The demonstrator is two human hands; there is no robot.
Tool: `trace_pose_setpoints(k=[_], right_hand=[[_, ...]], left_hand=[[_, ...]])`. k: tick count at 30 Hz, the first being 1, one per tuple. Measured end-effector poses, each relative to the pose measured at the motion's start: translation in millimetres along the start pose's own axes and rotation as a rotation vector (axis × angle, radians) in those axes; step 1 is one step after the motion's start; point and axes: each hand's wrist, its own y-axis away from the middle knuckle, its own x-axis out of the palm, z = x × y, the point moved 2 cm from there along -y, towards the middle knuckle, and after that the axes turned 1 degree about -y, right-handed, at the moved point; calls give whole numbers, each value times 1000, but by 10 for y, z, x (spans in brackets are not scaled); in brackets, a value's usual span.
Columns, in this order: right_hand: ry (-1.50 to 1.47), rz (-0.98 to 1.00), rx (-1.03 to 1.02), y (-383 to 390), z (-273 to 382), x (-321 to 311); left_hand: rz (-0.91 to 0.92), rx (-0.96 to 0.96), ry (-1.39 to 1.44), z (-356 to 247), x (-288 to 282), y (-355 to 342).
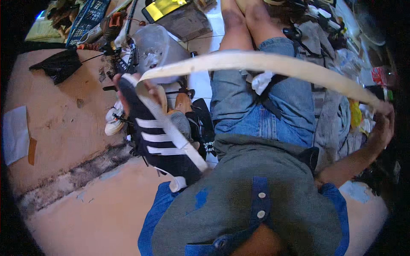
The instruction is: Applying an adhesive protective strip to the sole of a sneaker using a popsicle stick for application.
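Shoe (153, 130), black with three white stripes, is over on the person's left with its toe pointing away, and the left hand (153, 90) is wrapped around the toe end, though you only get bits of it because the shoe covers the rest. The right hand (384, 121) is way out on the other side, kinda blurry, but it looks closed on one end of a long cream strip (265, 59). That strip arcs right across the legs, bends at the toe and runs down along the shoe's edge, so it blocks part of the view of the thighs. Honestly, stuff is everywhere. Just past the toe sits a cloudy plastic tub (171, 49) with small bits inside, and beyond that a grey block (185, 25) with a yellow-screened device (165, 9) near it. Far left there's a blue crate (87, 21), some crumpled black material (60, 67) and a white sheet (16, 134). A crumpled white scrap (261, 82) is on the denim shorts (232, 100). Over on the right, grey cloth (328, 121) is bunched beside the legs, with a jumble behind it too messy to sort out.
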Motion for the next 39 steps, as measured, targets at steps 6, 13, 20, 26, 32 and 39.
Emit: trace_pose_setpoints(k=[6,13,20,26,32,39], right_hand=[[236,22,-20,1,514,258],[-10,378,-224,58,947,1430],[-68,592,-730,136,1809,2756],[-120,586,-714,261,1943,2748],[-107,577,-726,257,1908,2719],[-175,601,-750,195,1857,2736]], left_hand=[[43,86,286,807,1083,-276],[534,49,243,1062,1422,-582],[434,59,118,1152,1854,-591],[825,51,51,1089,2010,-784],[845,6,24,1101,2027,-775],[757,-41,-98,1146,1994,-715]])
